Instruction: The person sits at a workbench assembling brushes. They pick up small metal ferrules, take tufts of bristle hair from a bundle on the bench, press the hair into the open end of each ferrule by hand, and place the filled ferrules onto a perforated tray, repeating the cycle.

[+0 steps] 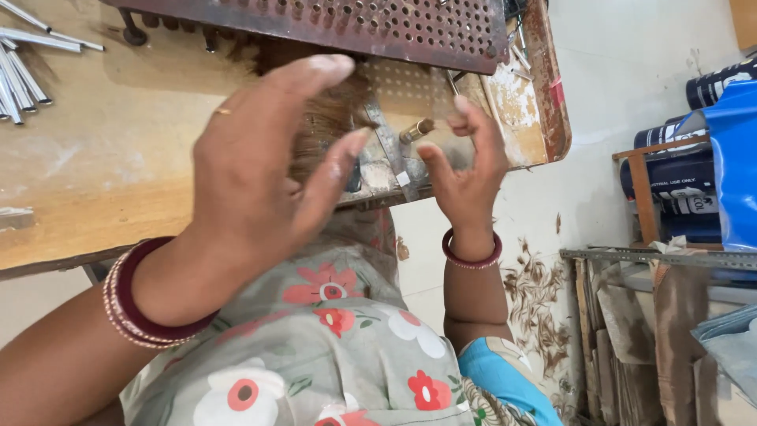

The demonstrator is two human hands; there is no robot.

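My left hand [260,170] is raised over the wooden bench [95,181], its fingers curved around a tuft of brown bristles [327,122]. My right hand [465,162] pinches a small brass-coloured ferrule [416,130] between thumb and fingertips, close to the bristles. Both hands work above a flat metal strip [390,146] near the bench edge, below a rusty perforated metal plate [378,28].
Several shiny metal tubes [24,63] lie at the bench's far left. Brown fibre scraps [536,308] litter the pale floor. Dark blue cans [678,177] sit on a wooden frame at right, beside a blue sheet [733,173] and stacked boards [631,347].
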